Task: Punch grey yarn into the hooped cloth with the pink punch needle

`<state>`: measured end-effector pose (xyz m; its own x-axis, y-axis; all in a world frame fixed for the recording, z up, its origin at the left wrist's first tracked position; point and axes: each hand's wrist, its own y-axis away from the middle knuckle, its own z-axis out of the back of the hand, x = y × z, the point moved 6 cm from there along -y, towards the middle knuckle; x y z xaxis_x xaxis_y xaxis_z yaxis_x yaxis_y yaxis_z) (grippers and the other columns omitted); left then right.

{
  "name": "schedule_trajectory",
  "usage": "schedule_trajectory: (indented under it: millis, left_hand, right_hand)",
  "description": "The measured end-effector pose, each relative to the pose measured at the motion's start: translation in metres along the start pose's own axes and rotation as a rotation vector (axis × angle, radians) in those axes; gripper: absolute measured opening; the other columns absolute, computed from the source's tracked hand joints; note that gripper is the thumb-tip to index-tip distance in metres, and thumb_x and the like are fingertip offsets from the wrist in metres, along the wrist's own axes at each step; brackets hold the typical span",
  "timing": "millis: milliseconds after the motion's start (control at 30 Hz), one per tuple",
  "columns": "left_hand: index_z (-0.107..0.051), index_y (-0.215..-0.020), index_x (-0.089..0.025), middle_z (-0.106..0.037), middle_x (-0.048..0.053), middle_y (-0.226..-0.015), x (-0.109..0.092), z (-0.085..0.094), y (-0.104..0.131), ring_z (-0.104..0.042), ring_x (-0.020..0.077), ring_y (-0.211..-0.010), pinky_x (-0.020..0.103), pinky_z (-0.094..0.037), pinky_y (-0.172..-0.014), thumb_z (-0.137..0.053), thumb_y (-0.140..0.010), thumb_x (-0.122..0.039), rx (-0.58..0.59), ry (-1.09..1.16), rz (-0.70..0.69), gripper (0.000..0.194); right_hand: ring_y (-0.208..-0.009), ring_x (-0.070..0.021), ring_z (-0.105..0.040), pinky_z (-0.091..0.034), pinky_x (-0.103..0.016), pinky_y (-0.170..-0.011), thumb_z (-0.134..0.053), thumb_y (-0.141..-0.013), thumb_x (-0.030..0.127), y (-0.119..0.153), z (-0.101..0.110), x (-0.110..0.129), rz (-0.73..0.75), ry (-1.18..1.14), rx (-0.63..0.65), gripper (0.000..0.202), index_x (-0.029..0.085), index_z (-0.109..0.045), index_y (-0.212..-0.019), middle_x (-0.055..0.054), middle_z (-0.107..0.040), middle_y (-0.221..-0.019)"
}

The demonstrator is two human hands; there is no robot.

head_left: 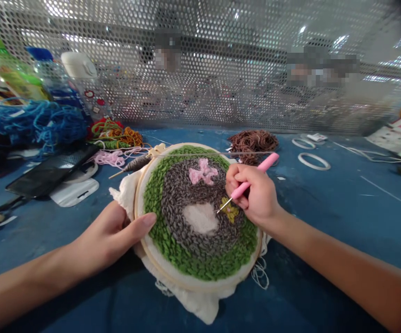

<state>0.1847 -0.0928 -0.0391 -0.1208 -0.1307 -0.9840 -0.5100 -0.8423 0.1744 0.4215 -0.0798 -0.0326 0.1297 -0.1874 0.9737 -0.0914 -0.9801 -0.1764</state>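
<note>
A round embroidery hoop (pixel 138 196) stretches white cloth (pixel 198 218) covered in yarn stitches, a green outer ring around a dark grey area. A pink flower (pixel 203 172) and a yellow-green flower (pixel 230 210) stand out on the grey, and a bare white patch shows near the middle. My left hand (pixel 117 233) grips the hoop's left rim, thumb on top. In my right hand (pixel 254 192) is a pink-handled punch needle (pixel 240 189). Its metal tip points down at the right edge of the bare patch. Grey yarn (pixel 200 154) runs from the handle's back end leftward.
Blue yarn (pixel 34 122), bottles (pixel 42 76), a black phone (pixel 51 172) and pink yarn (pixel 110 158) crowd the left side. Behind the hoop lies brown yarn (pixel 252 142); white rings (pixel 314 161) rest farther right. A perforated metal panel (pixel 200 101) closes off the back.
</note>
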Motion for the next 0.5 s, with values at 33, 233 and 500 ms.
schedule_trajectory:
  millis: [33,233,500]
  left_hand:
    - [-0.070,-0.098,-0.020,-0.081,-0.002,-0.083,0.000,0.000,0.000,-0.074,0.0214,-0.074,0.020,-0.059,-0.064,-0.075,-0.075,-0.029,-0.003,-0.003,-0.004,0.026]
    - [-0.072,-0.106,-0.020,-0.081,0.000,-0.092,0.000,0.003,-0.001,-0.073,0.0281,-0.096,0.021,-0.060,-0.070,-0.077,-0.073,-0.030,-0.027,-0.054,-0.042,0.035]
    - [-0.069,-0.104,-0.022,-0.080,0.001,-0.088,0.005,0.004,-0.001,-0.075,0.0240,-0.080,0.022,-0.058,-0.065,-0.077,-0.075,-0.041,-0.046,-0.034,0.021,0.035]
  right_hand:
    - [-0.028,-0.0062,-0.024,-0.012,-0.023,-0.033,-0.048,-0.071,0.025,0.000,0.000,0.000,0.004,-0.001,0.003,0.023,0.022,-0.047,-0.048,0.007,-0.033,-0.034]
    - [-0.047,-0.0090,-0.042,-0.030,-0.024,-0.045,-0.048,-0.076,0.018,0.024,-0.032,0.012,0.176,0.533,0.342,0.019,0.021,-0.048,-0.057,0.004,-0.046,-0.051]
    - [-0.029,-0.0052,-0.027,-0.015,-0.022,-0.032,-0.049,-0.069,0.025,0.008,-0.009,0.001,-0.026,0.072,0.077,0.021,0.021,-0.047,-0.048,0.006,-0.038,-0.036]
